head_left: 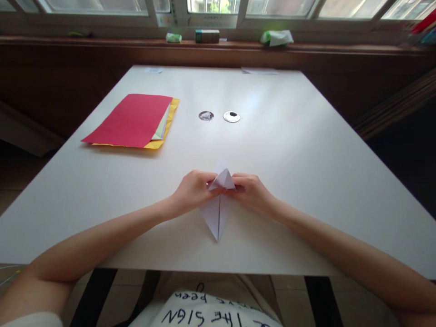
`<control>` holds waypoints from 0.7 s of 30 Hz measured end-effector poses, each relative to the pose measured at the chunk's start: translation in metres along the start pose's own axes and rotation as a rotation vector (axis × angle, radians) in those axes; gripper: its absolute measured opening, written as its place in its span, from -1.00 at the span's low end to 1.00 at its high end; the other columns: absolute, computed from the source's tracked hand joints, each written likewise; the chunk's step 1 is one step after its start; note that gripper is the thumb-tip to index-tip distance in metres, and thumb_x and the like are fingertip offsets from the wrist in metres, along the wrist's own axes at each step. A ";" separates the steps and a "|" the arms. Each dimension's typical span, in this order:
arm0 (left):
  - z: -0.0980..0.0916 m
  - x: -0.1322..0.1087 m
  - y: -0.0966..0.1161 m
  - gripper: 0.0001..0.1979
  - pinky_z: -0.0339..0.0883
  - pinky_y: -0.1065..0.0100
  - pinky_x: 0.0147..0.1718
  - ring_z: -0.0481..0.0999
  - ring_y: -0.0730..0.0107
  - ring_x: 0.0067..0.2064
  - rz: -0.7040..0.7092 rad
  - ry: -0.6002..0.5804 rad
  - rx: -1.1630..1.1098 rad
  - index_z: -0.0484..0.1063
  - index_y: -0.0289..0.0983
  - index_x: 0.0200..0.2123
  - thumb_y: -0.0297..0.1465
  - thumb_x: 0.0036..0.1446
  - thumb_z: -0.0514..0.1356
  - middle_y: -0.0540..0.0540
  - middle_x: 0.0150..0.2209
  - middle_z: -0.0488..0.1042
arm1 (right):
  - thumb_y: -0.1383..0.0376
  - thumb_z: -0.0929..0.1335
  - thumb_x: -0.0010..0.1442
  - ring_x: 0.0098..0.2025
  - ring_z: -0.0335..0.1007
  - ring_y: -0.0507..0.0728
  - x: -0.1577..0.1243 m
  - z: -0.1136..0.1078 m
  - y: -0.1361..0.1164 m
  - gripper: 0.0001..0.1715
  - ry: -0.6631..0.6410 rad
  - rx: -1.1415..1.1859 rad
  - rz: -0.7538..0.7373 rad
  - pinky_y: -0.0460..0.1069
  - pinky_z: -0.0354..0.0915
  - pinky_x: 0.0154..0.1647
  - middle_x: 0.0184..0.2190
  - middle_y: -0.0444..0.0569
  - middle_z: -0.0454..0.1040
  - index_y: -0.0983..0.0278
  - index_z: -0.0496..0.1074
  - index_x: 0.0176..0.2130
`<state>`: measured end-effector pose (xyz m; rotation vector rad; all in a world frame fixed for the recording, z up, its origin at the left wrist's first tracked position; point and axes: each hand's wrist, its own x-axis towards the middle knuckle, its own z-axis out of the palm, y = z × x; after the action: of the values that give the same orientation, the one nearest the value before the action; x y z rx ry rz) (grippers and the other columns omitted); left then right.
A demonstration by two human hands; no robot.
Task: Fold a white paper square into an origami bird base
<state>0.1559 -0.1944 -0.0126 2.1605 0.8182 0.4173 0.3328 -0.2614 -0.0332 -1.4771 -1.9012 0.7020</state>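
A white folded paper (216, 218) is held just above the front middle of the table, its long pointed end towards me and a centre crease running down it. My left hand (194, 190) pinches its left side, thumb and fingers closed on the paper. On the opposite side my right hand (252, 190) grips the paper the same way. Between the two hands a small triangular flap stands raised. The fingertips are partly hidden behind the folds.
On the white table (289, 150), a stack topped by red paper (129, 120) lies at the left, with yellow paper (172, 125) beneath. Two round cable holes, one with a metallic rim (227, 118), sit beyond my hands. Small packets (277, 38) and a box (207, 36) rest on the windowsill.
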 end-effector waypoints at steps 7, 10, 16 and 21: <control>-0.007 0.004 0.007 -0.73 0.12 0.50 -0.51 0.31 0.47 -0.45 -0.069 -0.010 -0.137 0.46 -0.32 -0.48 -0.24 0.06 0.12 0.04 -0.55 0.34 | 0.32 0.30 0.14 -0.36 0.33 0.04 0.001 0.000 -0.003 -0.81 -0.045 0.078 0.059 -0.08 0.19 -0.34 -0.37 -0.02 0.47 0.31 0.51 -0.36; -0.008 0.005 0.010 -0.73 0.12 0.48 -0.51 0.29 0.47 -0.47 -0.083 0.025 -0.193 0.48 -0.33 -0.48 -0.23 0.02 0.16 0.03 -0.55 0.35 | 0.30 0.30 0.13 -0.41 0.31 0.02 0.001 -0.002 -0.007 -0.79 -0.071 0.087 0.093 -0.09 0.17 -0.40 -0.43 -0.04 0.46 0.33 0.50 -0.40; -0.007 0.008 0.008 -0.74 0.06 0.48 -0.54 0.23 0.51 -0.51 -0.106 0.037 -0.211 0.48 -0.35 -0.53 -0.25 -0.01 0.19 0.05 -0.61 0.27 | 0.29 0.34 0.05 -0.49 0.25 -0.01 0.000 -0.015 -0.011 -0.82 -0.187 0.135 0.135 -0.12 0.12 -0.48 -0.56 -0.12 0.41 0.33 0.49 -0.47; -0.007 0.009 0.003 -0.74 0.01 0.48 -0.56 0.19 0.53 -0.52 -0.117 0.042 -0.222 0.48 -0.35 -0.53 -0.25 -0.02 0.21 0.07 -0.62 0.21 | 0.31 0.36 0.01 -0.51 0.21 -0.02 -0.002 -0.011 -0.005 -0.85 -0.100 0.137 0.184 -0.11 0.11 -0.47 -0.59 -0.13 0.37 0.34 0.46 -0.53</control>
<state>0.1604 -0.1858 -0.0059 1.8950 0.8743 0.4712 0.3379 -0.2637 -0.0228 -1.5674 -1.7652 0.9871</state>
